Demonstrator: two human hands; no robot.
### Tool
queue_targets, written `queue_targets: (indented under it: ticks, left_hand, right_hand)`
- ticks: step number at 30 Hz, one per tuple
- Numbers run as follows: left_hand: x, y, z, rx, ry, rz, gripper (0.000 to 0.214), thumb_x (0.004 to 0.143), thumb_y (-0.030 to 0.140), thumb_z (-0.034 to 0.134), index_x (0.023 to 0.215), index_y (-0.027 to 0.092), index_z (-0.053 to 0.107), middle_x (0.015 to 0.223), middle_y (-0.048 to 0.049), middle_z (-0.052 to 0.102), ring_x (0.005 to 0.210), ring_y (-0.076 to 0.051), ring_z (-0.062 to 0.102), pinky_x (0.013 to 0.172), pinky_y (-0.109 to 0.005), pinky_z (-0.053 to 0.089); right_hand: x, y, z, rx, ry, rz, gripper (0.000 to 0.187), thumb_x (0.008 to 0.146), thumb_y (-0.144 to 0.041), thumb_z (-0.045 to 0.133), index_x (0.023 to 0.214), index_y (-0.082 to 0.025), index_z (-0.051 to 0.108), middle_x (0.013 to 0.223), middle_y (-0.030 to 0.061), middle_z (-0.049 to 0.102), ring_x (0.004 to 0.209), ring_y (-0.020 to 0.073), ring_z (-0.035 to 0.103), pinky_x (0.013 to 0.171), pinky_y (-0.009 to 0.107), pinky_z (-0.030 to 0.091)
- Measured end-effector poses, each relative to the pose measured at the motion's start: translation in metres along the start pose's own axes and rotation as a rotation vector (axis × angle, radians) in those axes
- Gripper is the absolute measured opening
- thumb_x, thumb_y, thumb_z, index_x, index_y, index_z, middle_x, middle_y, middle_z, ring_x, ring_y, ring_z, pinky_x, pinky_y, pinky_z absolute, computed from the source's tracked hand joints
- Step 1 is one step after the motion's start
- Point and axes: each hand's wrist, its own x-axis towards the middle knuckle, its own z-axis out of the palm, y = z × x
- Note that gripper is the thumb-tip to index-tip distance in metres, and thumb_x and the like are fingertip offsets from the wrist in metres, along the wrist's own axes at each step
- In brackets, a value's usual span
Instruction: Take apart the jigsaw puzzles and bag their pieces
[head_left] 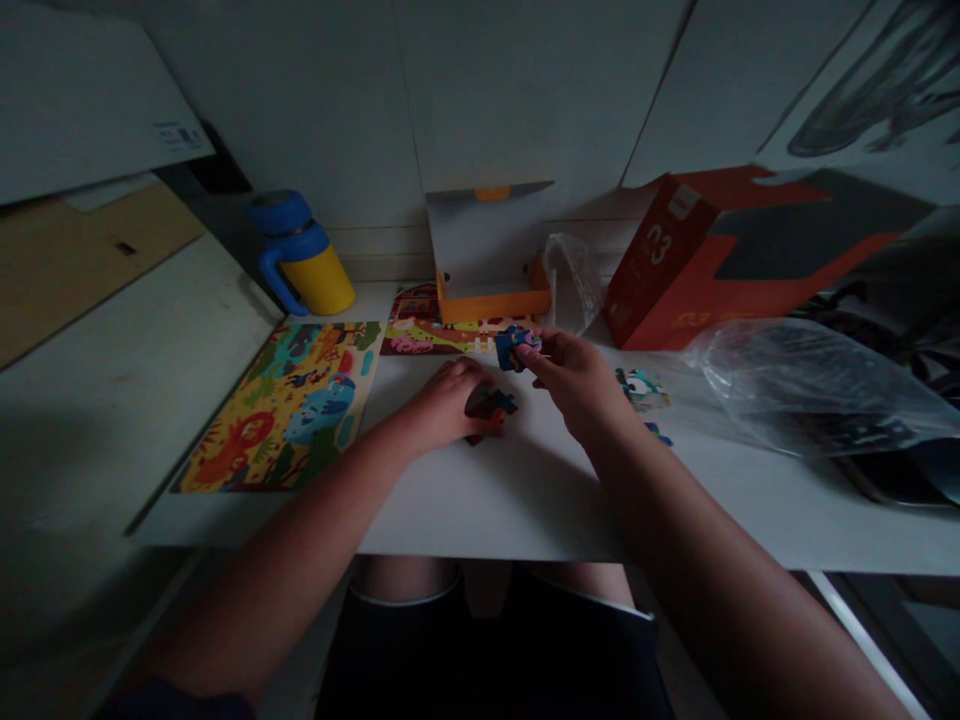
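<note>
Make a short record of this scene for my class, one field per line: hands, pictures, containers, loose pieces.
Right hand: holds a blue puzzle piece between thumb and fingers
Left hand: curled around dark puzzle pieces; grip unclear
Picture at left: yellow animal picture, flat
Containers: blue-and-yellow jug, open orange box, red box, clear plastic bag
Loose pieces: near the right forearm

Dark-blue, pink-marked jigsaw piece [510, 351]: pinched in the right hand [576, 378], partly covered by the thumb.
Dark-teal and orange-red jigsaw pieces [504, 402]: in the left hand [450, 402], partly hidden, number unclear.
Blue-green and white jigsaw pieces [639, 384]: lying right of the right hand.
</note>
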Motion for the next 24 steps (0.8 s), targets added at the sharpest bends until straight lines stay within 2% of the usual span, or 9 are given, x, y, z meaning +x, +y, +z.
queue_targets:
  ticks: [2, 6, 12, 15, 20, 24]
  left_hand:
    - [-0.001, 0.004, -0.003, 0.022, -0.02, 0.005, 0.064, 0.07, 0.045, 0.095, 0.124, 0.021, 0.071, 0.132, -0.0158, 0.064, 0.128, -0.036, 0.06, 0.114, -0.052, 0.048]
    - [-0.004, 0.006, -0.008, 0.044, -0.055, 0.037, 0.05, 0.078, 0.04, 0.089, 0.122, 0.023, 0.071, 0.136, -0.0134, 0.063, 0.132, -0.035, 0.058, 0.116, -0.052, 0.047]
    - [-0.004, 0.0, -0.008, -0.022, -0.085, -0.012, 0.049, 0.074, 0.042, 0.091, 0.115, 0.023, 0.072, 0.134, -0.0136, 0.063, 0.13, -0.035, 0.059, 0.113, -0.05, 0.049]
    - [-0.006, 0.001, -0.008, -0.033, -0.092, -0.007, 0.045, 0.077, 0.039, 0.089, 0.116, 0.023, 0.072, 0.132, -0.0127, 0.063, 0.126, -0.033, 0.06, 0.111, -0.048, 0.05]
    - [-0.011, -0.002, -0.023, 0.069, 0.054, -0.002, 0.046, 0.085, 0.032, 0.083, 0.127, 0.022, 0.067, 0.135, -0.0129, 0.061, 0.129, -0.032, 0.058, 0.113, -0.047, 0.047]
    - [-0.016, -0.023, -0.04, 0.168, 0.066, -0.067, 0.048, 0.076, 0.046, 0.09, 0.112, 0.02, 0.073, 0.133, -0.0141, 0.062, 0.132, -0.037, 0.056, 0.115, -0.052, 0.044]
  right_hand:
    - [0.0, 0.0, 0.0, -0.003, -0.001, -0.001, 0.044, 0.081, -0.051, 0.081, 0.11, -0.02, 0.073, 0.09, 0.0034, 0.074, 0.071, 0.0153, 0.058, 0.059, 0.028, 0.043]
    - [0.0, -0.001, 0.001, -0.003, -0.013, -0.003, 0.042, 0.08, -0.05, 0.081, 0.108, -0.02, 0.073, 0.087, 0.0026, 0.074, 0.068, 0.015, 0.056, 0.058, 0.028, 0.041]
    - [-0.001, 0.001, 0.001, -0.01, -0.033, -0.003, 0.04, 0.081, -0.051, 0.081, 0.107, -0.021, 0.073, 0.088, 0.002, 0.074, 0.068, 0.015, 0.056, 0.058, 0.028, 0.04]
    - [0.0, 0.001, 0.0, -0.021, -0.027, -0.006, 0.042, 0.081, -0.052, 0.08, 0.109, -0.021, 0.073, 0.089, 0.0025, 0.075, 0.07, 0.0154, 0.057, 0.059, 0.028, 0.04]
    - [0.001, 0.002, 0.0, -0.023, -0.031, -0.027, 0.038, 0.082, -0.049, 0.08, 0.108, -0.021, 0.073, 0.09, 0.0031, 0.075, 0.073, 0.016, 0.06, 0.059, 0.028, 0.041]
    - [0.0, 0.003, 0.0, -0.024, -0.054, -0.03, 0.036, 0.083, -0.048, 0.08, 0.106, -0.021, 0.073, 0.092, 0.0034, 0.076, 0.074, 0.0162, 0.061, 0.061, 0.028, 0.042]
